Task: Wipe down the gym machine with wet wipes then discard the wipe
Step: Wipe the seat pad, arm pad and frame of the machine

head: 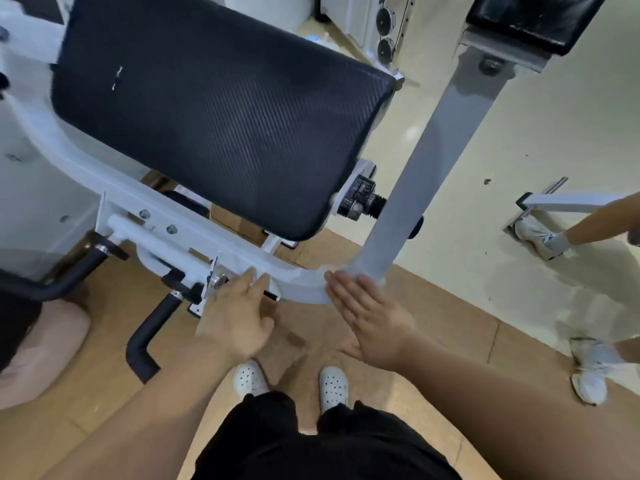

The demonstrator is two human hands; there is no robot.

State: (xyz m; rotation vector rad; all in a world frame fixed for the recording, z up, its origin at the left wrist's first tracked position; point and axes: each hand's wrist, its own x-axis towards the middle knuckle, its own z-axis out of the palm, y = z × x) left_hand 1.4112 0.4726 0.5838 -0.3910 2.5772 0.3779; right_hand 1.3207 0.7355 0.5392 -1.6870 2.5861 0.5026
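The gym machine has a big black ribbed pad [221,123] on a white frame [173,230]. A curved white bar runs along its near edge. Over that bar, between my hands, lies what looks like a pale wet wipe [301,289]; its edges are blurred against the white metal. My left hand [235,317] rests with straight fingers on the bar's left part, beside a bolt. My right hand [370,317] lies flat, its fingertips pressing on the wipe's right end, where a grey upright arm [415,174] meets the bar.
Two black padded handles [152,327] stick out low on the left. A person's knee [41,341] is at the far left. Another person's legs and white sneakers [588,379] stand at the right. My feet in white clogs [332,386] are on a brown floor.
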